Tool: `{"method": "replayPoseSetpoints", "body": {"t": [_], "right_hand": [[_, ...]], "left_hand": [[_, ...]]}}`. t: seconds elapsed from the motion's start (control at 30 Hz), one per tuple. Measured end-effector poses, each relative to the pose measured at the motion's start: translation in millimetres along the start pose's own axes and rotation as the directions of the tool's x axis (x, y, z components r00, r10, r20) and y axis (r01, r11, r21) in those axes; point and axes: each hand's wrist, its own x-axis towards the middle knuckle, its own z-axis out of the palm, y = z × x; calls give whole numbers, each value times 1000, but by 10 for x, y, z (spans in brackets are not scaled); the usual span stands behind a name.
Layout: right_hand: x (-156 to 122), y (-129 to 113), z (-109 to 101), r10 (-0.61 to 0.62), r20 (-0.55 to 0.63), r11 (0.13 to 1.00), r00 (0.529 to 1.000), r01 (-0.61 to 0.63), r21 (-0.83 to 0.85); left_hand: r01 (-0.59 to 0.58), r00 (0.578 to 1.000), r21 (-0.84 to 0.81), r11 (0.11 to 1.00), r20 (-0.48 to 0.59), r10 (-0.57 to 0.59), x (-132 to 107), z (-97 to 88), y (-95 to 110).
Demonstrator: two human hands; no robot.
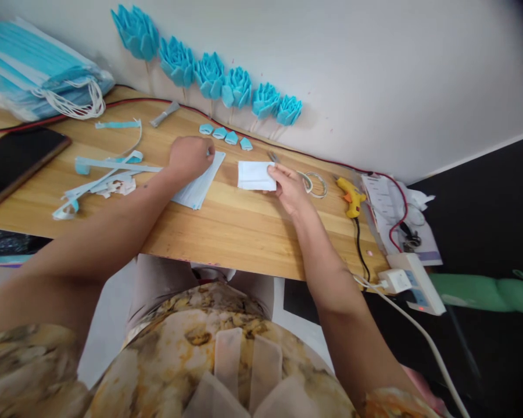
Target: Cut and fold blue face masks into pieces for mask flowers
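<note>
My right hand (288, 187) holds a small white rectangle of folded mask fabric (255, 176) between thumb and fingers, just above the table. My left hand (190, 158) is closed, its knuckles up, over a stack of light blue mask sheets (200, 184). What its curled fingers hold, if anything, is hidden. Beyond the hands lies a short row of small folded blue petals (230, 137). A pair of metal tips, perhaps scissors (273, 157), shows behind my right hand, beside a roll of clear tape (317, 184).
Several blue fabric flowers (210, 75) on sticks lean along the wall. Packed face masks (39, 64), a phone (20, 162) and cut blue strips (100, 174) lie at left. At right are a yellow glue gun (351, 197), papers (377, 203) and a power strip (418, 284).
</note>
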Motion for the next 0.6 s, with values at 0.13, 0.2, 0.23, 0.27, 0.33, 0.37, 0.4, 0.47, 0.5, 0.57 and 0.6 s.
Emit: {"method": "replayPoseSetpoints", "body": {"t": [0.13, 0.2, 0.23, 0.27, 0.33, 0.37, 0.4, 0.47, 0.5, 0.57, 0.6], "right_hand": [[12, -10, -27, -58, -62, 991, 996, 65, 113], [11, -18, -31, -78, -79, 982, 994, 90, 164], [12, -13, -30, -74, -72, 982, 995, 86, 168], [16, -3, -28, -63, -58, 985, 996, 72, 156], [23, 18, -29, -36, -30, 992, 999, 40, 116], [24, 22, -35, -31, -30, 993, 999, 34, 110], [22, 17, -46, -38, -39, 992, 999, 42, 116], [11, -8, -74, -70, -60, 987, 996, 78, 144], [6, -21, -87, -83, -61, 984, 995, 91, 152], [4, -25, -100, -78, -43, 992, 996, 82, 98], [10, -10, -98, -71, -37, 997, 997, 71, 20]], "left_hand": [[36, 999, 21, 999, 12, -36, -8, -20, 30], [41, 999, 30, 999, 13, -42, -14, -24, 37], [42, 999, 33, 999, 13, -42, -17, -25, 38], [41, 999, 34, 999, 12, -41, -20, -26, 37], [29, 1000, 30, 999, 10, -29, -25, -23, 31], [21, 1000, 27, 999, 7, -22, -25, -19, 25], [17, 1000, 25, 1000, 1, -17, -24, -13, 17], [0, 1000, 17, 1000, -5, 0, -19, 5, 0], [-10, 1000, 12, 1000, -5, 10, -16, 16, -9], [-23, 1000, 2, 1000, -9, 23, -10, 36, -22], [-24, 1000, 0, 1000, -12, 24, -7, 44, -26]]}}
